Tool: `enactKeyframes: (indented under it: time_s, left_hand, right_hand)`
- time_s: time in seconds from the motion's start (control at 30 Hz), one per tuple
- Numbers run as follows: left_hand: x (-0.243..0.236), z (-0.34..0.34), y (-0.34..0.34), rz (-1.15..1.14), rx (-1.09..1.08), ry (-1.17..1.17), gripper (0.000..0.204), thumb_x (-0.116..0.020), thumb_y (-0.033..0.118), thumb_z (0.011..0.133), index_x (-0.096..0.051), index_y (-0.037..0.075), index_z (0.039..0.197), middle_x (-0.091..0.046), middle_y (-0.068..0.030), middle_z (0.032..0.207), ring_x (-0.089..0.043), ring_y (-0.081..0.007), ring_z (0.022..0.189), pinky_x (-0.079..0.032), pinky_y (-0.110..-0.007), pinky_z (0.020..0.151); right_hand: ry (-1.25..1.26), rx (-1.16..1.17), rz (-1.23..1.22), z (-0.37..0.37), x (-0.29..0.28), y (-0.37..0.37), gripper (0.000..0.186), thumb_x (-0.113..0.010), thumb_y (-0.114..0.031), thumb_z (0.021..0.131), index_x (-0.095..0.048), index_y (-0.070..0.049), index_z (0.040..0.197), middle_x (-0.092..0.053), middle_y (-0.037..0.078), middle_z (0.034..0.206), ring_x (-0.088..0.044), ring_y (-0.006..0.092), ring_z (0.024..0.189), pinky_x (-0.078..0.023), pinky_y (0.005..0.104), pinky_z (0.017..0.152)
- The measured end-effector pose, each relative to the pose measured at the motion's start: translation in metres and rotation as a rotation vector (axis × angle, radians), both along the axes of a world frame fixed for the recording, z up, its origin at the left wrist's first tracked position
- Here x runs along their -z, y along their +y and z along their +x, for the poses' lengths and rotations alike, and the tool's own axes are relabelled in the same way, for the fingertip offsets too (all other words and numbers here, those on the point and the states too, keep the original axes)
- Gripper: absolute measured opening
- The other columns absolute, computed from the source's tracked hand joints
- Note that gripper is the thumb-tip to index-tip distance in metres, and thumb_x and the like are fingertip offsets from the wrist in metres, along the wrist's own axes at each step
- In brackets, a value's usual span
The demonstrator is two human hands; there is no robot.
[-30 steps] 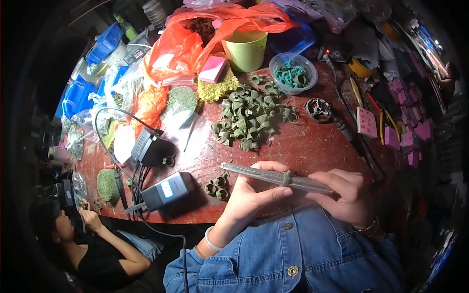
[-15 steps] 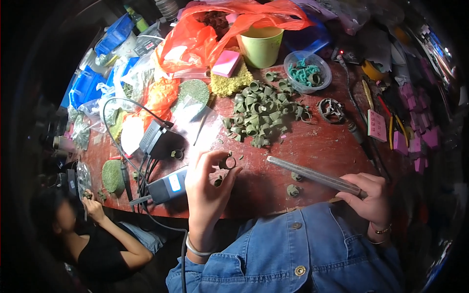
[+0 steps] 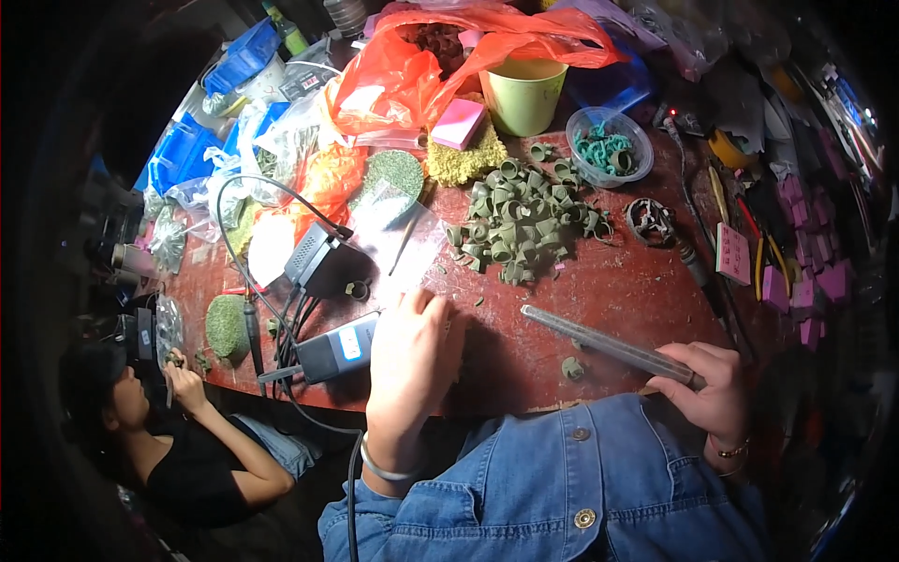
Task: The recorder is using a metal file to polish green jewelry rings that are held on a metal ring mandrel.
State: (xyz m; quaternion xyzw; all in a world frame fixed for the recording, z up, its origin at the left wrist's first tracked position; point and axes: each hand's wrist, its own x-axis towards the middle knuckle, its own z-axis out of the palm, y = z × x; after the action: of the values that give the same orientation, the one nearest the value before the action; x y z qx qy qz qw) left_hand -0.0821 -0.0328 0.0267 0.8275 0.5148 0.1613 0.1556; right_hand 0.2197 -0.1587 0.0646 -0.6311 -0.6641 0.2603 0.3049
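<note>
My right hand (image 3: 704,375) grips one end of a long, flat grey file (image 3: 609,347), whose other end points left over the table. My left hand (image 3: 412,351) is turned with its back upward and its fingers curled down, so whatever they hold is hidden. It is beside a dark box with a lit display (image 3: 337,351). A small green ring piece (image 3: 572,368) lies on the table below the file. Farther back is a heap of similar green rings (image 3: 524,220), and one more ring (image 3: 357,289) sits behind my left hand.
A clear tub (image 3: 641,171) with teal scraps, a yellow-green cup (image 3: 526,110) and red plastic bags (image 3: 393,84) stand at the back. Corded pen-like tools (image 3: 702,272) and pink blocks (image 3: 833,281) are on the right. At the left, another person (image 3: 201,440) works with small pieces.
My left hand has rolled over from a pinch that showed a green ring, so its fingertips are now out of sight. My right hand keeps the file. The whole view has shifted slightly.
</note>
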Motion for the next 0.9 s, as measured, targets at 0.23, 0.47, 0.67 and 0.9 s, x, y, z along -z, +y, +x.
enactKeyframes:
  time_s: [0.23,0.47,0.67,0.9]
  left_hand:
    - [0.019,0.028,0.035,0.191,-0.027,-0.243,0.032,-0.065,0.003,0.08,-0.058,0.004,0.112,-0.056,-0.0184,0.102,-0.058,-0.0372,0.092,-0.048,-0.041,0.079]
    - [0.027,0.023,0.04,0.099,0.013,-0.215,0.026,-0.071,-0.004,0.071,-0.056,0.002,0.092,-0.053,-0.0155,0.089,-0.058,-0.0315,0.086,-0.048,-0.04,0.071]
    - [0.019,0.024,0.027,-0.289,0.135,-0.8,0.019,-0.07,-0.009,0.079,-0.056,-0.003,0.089,-0.057,-0.0099,0.101,-0.061,-0.0176,0.096,-0.053,-0.028,0.084]
    - [0.0,0.029,0.01,-0.213,0.231,-0.701,0.019,-0.074,-0.005,0.077,-0.058,-0.003,0.087,-0.061,-0.0107,0.101,-0.062,-0.0181,0.095,-0.052,-0.03,0.085]
  right_hand:
    - [0.006,0.001,-0.037,-0.002,-0.004,0.001,0.027,-0.081,-0.005,0.073,-0.068,0.001,0.096,-0.065,0.01,0.073,-0.063,0.0147,0.06,-0.046,0.0275,0.052]
    - [0.014,0.036,-0.025,0.003,0.002,-0.002,0.028,-0.081,-0.005,0.073,-0.068,0.0,0.097,-0.064,0.009,0.072,-0.06,0.0134,0.058,-0.044,0.0272,0.051]
    - [0.022,0.042,0.026,0.005,0.002,0.003,0.028,-0.08,-0.006,0.073,-0.068,0.001,0.097,-0.064,0.009,0.072,-0.061,0.0139,0.058,-0.045,0.0271,0.051]
    - [0.034,0.044,0.065,0.002,-0.004,0.006,0.027,-0.08,-0.006,0.073,-0.068,0.0,0.097,-0.065,0.009,0.073,-0.062,0.015,0.059,-0.045,0.0274,0.051]
